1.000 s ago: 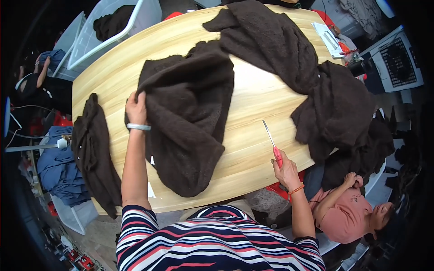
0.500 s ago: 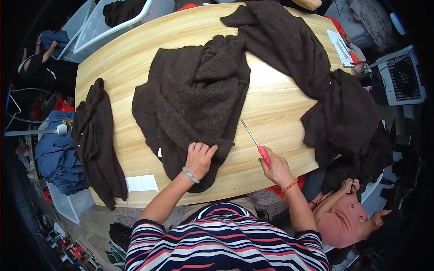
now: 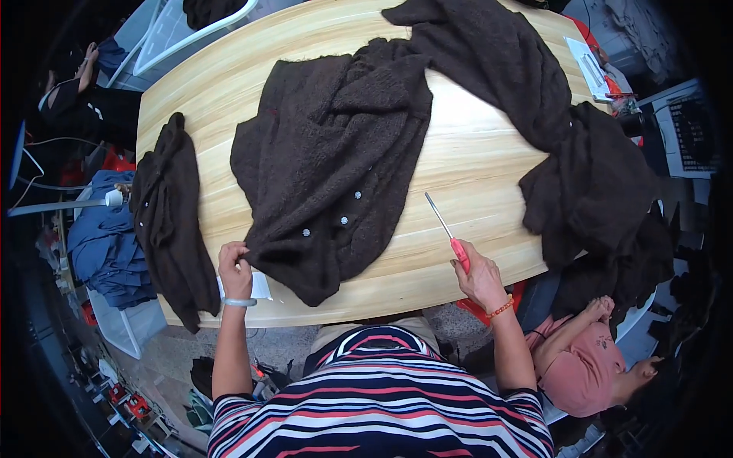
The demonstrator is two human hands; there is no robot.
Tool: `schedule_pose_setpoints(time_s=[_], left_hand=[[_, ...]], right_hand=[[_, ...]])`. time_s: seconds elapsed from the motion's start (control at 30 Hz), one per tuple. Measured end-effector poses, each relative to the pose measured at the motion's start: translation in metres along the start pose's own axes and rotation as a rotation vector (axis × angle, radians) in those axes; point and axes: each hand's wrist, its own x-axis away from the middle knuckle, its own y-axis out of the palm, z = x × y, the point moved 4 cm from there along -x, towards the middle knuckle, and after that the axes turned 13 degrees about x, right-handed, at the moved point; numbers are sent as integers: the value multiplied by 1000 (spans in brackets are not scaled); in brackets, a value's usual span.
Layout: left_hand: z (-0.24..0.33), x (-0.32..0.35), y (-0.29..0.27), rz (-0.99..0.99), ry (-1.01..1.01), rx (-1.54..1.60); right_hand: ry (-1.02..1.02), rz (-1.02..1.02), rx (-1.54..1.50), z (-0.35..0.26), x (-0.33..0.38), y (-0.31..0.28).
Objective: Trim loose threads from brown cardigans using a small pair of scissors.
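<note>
A dark brown knit garment with several shiny buttons lies spread and creased in the middle of the wooden table. At its near left corner, my left hand pinches the fabric edge between thumb and fingers. My right hand, right of the garment and close to the table's front edge, is closed round the red handle of a screwdriver-like tool. Its thin metal shaft points forward and left, apart from the fabric.
Another brown garment lies at the left, beside a white paper. More brown knitwear stretches along the right side. A clipboard lies at the far right. A person in pink sits at the right; blue clothes are piled left.
My left hand has moved left, from the garment's front to its near left corner. The near part of the garment is turned over, and buttons now show. My right hand still holds the tool.
</note>
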Motion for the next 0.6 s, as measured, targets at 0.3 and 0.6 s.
schedule_pose_setpoints(time_s=[0.3, 0.6], left_hand=[[140, -47, 105, -281, 303, -266], [108, -209, 231, -202, 234, -120]], right_hand=[[-22, -5, 17, 1, 10, -10], [-40, 28, 28, -12, 15, -24]])
